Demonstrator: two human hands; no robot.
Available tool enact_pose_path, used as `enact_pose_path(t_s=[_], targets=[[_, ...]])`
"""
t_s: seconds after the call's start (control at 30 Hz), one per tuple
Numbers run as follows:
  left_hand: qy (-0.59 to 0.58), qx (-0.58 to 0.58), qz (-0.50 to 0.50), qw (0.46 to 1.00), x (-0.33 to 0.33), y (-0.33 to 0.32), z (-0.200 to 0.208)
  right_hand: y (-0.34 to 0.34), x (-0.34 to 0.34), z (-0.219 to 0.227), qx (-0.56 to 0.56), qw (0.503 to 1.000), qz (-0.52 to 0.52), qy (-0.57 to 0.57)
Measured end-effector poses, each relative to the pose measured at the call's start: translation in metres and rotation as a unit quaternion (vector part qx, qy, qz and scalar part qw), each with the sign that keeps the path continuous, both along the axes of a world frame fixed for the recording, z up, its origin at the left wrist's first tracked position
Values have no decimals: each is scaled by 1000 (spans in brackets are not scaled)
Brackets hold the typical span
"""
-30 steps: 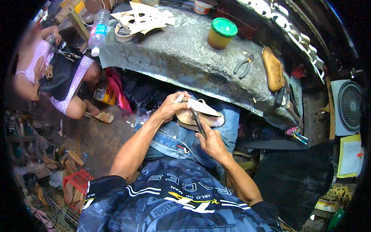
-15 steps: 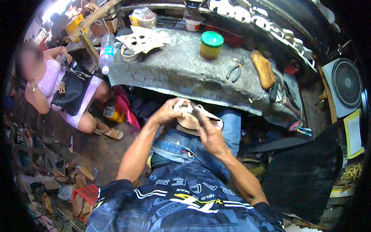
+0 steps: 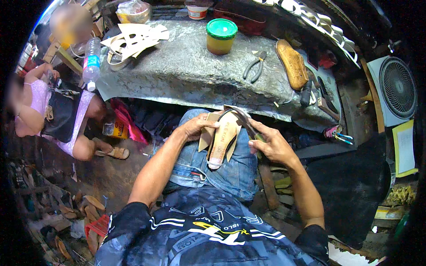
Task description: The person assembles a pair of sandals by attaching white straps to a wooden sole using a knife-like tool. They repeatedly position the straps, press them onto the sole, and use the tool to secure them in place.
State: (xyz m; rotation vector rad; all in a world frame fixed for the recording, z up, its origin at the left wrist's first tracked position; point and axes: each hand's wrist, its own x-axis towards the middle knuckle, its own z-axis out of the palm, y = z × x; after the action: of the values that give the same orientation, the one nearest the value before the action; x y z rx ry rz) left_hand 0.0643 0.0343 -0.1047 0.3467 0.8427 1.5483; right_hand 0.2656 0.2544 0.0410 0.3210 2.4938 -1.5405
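Observation:
A sandal in the making [image 3: 220, 141] lies over my jeans, its pale, printed insole face up and its dark-edged cream strap pieces sticking out at both sides. My left hand [image 3: 198, 127] grips it by the left side near the far end, thumb on top. Closed round the greenish handle of a dark metal hand tool with a curved head [image 3: 243, 119] is my right hand [image 3: 274, 144]. The tool's head meets the far right edge of the sandal; its exact kind is unclear. The fingers under the sandal are hidden.
On the grey workbench [image 3: 177, 62] are cream strap pieces [image 3: 133, 42], a green-lidded tub [image 3: 221, 37], pliers [image 3: 254, 67] and a wooden shoe last [image 3: 291, 64]. A plastic bottle [image 3: 92, 64] stands at its left end. A person [image 3: 66, 113] sits at left; a fan [image 3: 397, 86] is at right.
The sandal has been turned so its insole faces up, lengthwise to me. My right hand has moved right with the tool, whose head is now at the sandal's far edge. The view has shifted.

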Motion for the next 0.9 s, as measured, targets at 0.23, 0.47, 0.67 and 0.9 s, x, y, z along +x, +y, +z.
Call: enact_pose_path(t_s=[0.23,0.47,0.67,0.9], targets=[[72,2,61,996,26,5,-16,9,-65,20,154,961,228,-37],[292,-59,96,950,41,14,-16,14,-91,30,249,912,324,-32],[404,-99,98,904,44,23,-16,17,-84,22,373,866,330,-41],[426,-161,194,869,47,22,-19,20,-64,-41,337,900,246,125]])
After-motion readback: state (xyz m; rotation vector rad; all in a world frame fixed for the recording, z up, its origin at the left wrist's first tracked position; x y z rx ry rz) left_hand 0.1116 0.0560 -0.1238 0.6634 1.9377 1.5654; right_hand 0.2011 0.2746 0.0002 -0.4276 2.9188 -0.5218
